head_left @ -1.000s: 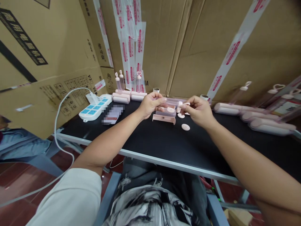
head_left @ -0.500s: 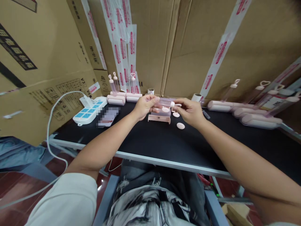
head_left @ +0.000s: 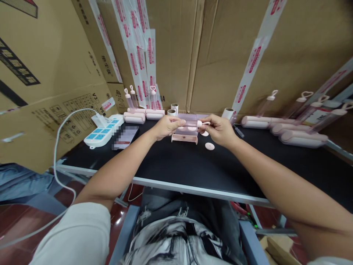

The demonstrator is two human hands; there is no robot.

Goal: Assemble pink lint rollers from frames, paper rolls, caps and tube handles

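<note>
Between my hands, level above the table, is a translucent pink lint roller handle with a pale cap and loop at its right end. My left hand is closed on its left end. With pinched fingers my right hand grips the cap and loop end. Just below lies a pink trough-shaped shell, partly behind it a translucent purple-pink piece that the hands and handle partly cover. A round pink end disc rests on the table, and another disc lies partly under my right hand.
Assembled pink lint rollers stand at the back left, with several more at the right. Paper rolls stand against the cardboard wall. A power strip and a phone lie at the left.
My left hand has shifted slightly left and its fingers now sit nearer the handle's left end, so more of the tube shows. The view has moved a little.
</note>
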